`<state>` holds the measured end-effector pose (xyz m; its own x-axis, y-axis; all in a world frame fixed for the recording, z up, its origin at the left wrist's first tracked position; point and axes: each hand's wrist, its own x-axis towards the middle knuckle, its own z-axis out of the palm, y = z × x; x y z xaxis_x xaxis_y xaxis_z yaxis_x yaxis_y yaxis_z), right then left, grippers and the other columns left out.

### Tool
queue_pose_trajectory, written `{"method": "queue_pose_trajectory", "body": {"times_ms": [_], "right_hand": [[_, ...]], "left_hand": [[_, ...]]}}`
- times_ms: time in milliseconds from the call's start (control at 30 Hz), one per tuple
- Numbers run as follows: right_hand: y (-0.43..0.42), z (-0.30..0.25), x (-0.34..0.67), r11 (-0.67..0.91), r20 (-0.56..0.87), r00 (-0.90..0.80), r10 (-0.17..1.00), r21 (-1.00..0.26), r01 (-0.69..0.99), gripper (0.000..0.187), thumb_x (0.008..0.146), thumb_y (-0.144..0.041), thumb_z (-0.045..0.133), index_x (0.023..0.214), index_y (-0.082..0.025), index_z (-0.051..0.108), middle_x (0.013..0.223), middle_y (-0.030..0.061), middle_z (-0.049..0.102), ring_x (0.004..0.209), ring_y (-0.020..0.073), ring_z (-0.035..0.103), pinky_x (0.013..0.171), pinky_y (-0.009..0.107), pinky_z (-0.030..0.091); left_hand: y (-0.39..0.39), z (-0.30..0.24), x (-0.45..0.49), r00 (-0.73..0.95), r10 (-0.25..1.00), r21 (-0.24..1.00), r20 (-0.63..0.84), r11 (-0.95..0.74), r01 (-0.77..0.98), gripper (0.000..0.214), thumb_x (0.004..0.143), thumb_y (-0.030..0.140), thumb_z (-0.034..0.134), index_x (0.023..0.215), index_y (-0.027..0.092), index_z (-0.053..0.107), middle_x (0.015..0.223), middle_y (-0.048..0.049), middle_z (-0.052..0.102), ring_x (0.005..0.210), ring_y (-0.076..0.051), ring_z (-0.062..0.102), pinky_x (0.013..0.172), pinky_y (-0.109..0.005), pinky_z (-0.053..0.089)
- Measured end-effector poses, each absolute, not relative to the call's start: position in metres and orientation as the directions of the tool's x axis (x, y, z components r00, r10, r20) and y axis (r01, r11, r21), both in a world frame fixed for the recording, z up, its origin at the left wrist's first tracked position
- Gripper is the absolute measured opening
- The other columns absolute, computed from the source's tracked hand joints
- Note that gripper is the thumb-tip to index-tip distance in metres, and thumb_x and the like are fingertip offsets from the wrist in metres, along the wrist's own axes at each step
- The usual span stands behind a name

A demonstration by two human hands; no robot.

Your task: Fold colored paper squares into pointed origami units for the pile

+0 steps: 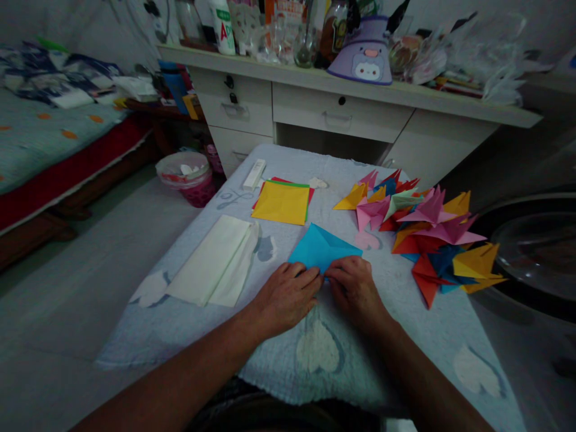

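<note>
A sheet of blue origami paper lies on the cloth-covered table in front of me, with fold creases showing. My left hand grips its near left edge, fingers bent and pressed together. On the near right edge, my right hand pinches the same sheet, its fingertips close to the left ones. Both hands cover the paper's near corner. Beyond it lies a stack of square paper, yellow on top with green and red edges showing. Folded paper cranes in several colours are heaped to the right.
A folded whitish paper or cloth lies left of my hands. A small white box sits near the far left edge of the table. Behind stands a cluttered white cabinet; a pink bin is on the floor at left.
</note>
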<state>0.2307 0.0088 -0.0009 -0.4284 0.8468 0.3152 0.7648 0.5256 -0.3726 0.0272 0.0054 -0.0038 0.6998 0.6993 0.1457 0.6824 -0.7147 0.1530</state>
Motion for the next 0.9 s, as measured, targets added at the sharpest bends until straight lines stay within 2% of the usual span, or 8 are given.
{"method": "queue_pose_trajectory", "body": {"times_ms": [100, 367, 567, 900], "right_hand": [[0.008, -0.001, 0.229, 0.552, 0.257, -0.489, 0.834, -0.364, 0.75, 0.025, 0.089, -0.013, 0.05, 0.103, -0.021, 0.07, 0.099, 0.0066, 0.066, 0.092, 0.0211, 0.054, 0.084, 0.038, 0.038], [0.006, -0.002, 0.23, 0.563, 0.256, -0.502, 0.826, -0.337, 0.755, 0.028, 0.085, -0.011, 0.053, 0.106, -0.02, 0.069, 0.102, 0.0078, 0.067, 0.095, 0.0225, 0.055, 0.085, 0.038, 0.039], [0.005, -0.004, 0.23, 0.57, 0.276, -0.501, 0.82, -0.319, 0.757, 0.032, 0.085, -0.01, 0.054, 0.112, -0.02, 0.068, 0.108, 0.0085, 0.066, 0.099, 0.0237, 0.055, 0.087, 0.04, 0.04], [0.005, -0.006, 0.23, 0.572, 0.285, -0.503, 0.816, -0.266, 0.776, 0.031, 0.087, -0.013, 0.053, 0.113, -0.019, 0.069, 0.111, 0.0101, 0.067, 0.1, 0.0245, 0.057, 0.088, 0.042, 0.043]], "left_hand": [[0.006, -0.006, 0.027, 0.699, 0.696, 0.147, 0.164, -0.718, 0.68, 0.037, 0.093, 0.037, 0.056, 0.127, 0.021, 0.051, 0.128, -0.0019, 0.059, 0.106, -0.022, 0.05, 0.086, -0.039, 0.041], [-0.001, -0.009, 0.022, 0.726, 0.642, 0.125, 0.248, -0.764, 0.633, 0.024, 0.1, 0.022, 0.04, 0.116, 0.018, 0.057, 0.114, -0.0054, 0.065, 0.103, -0.02, 0.056, 0.086, -0.037, 0.044], [-0.011, -0.015, 0.022, 0.713, 0.648, 0.143, 0.269, -0.759, 0.635, 0.03, 0.096, 0.026, 0.051, 0.122, 0.014, 0.054, 0.125, -0.0085, 0.061, 0.115, -0.024, 0.053, 0.094, -0.039, 0.045], [-0.015, -0.017, 0.023, 0.658, 0.719, 0.182, 0.224, -0.694, 0.697, 0.037, 0.095, 0.029, 0.053, 0.13, 0.019, 0.049, 0.13, -0.0074, 0.058, 0.118, -0.024, 0.051, 0.097, -0.04, 0.042]]}}
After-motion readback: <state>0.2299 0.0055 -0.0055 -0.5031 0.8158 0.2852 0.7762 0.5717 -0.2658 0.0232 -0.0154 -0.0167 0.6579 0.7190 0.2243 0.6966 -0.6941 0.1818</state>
